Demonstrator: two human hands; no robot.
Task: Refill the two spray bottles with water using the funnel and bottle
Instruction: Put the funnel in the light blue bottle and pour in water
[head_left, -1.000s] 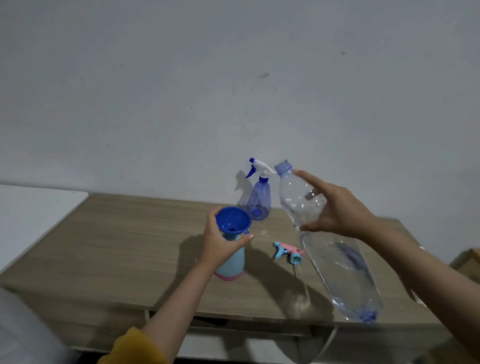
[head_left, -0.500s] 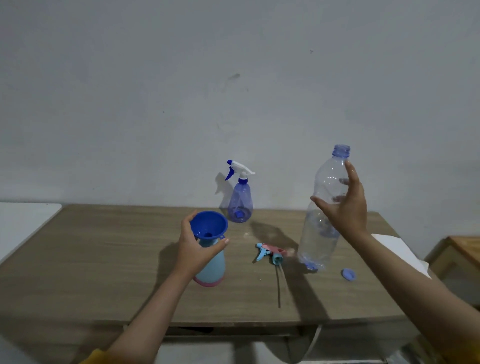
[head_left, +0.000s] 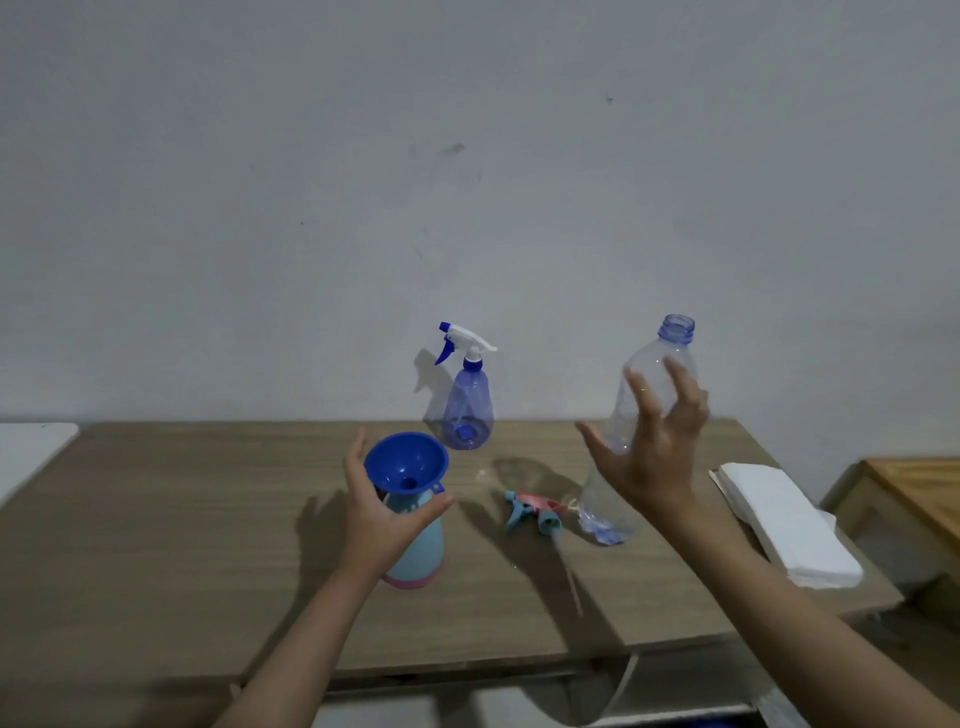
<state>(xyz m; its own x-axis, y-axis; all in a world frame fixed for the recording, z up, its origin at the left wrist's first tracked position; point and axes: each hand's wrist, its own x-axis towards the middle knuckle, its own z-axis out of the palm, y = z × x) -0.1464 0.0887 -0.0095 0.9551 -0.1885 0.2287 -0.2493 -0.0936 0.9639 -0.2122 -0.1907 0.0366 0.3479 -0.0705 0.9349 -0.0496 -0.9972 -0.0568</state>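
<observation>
A light blue spray bottle (head_left: 422, 552) with a pink base stands open on the wooden table (head_left: 182, 519). A blue funnel (head_left: 408, 462) sits in its neck. My left hand (head_left: 379, 519) grips that neck just under the funnel. To the right, a clear uncapped plastic bottle (head_left: 655, 353) stands upright on the table, nearly empty. My right hand (head_left: 655, 457) is in front of it with fingers spread, off the bottle. The pink and blue spray head (head_left: 535, 512) lies between the two bottles. A purple spray bottle (head_left: 467, 415) with its white trigger head on stands by the wall.
A stack of white paper napkins (head_left: 779, 519) lies at the table's right end. A lower wooden piece of furniture (head_left: 914, 493) stands beyond it, and a white surface (head_left: 31, 447) adjoins the table on the left. The wall runs close behind.
The clear bottle went from tilted over the funnel to upright on the table at the right. My right hand opened and let it go. My left hand stayed on the light blue bottle.
</observation>
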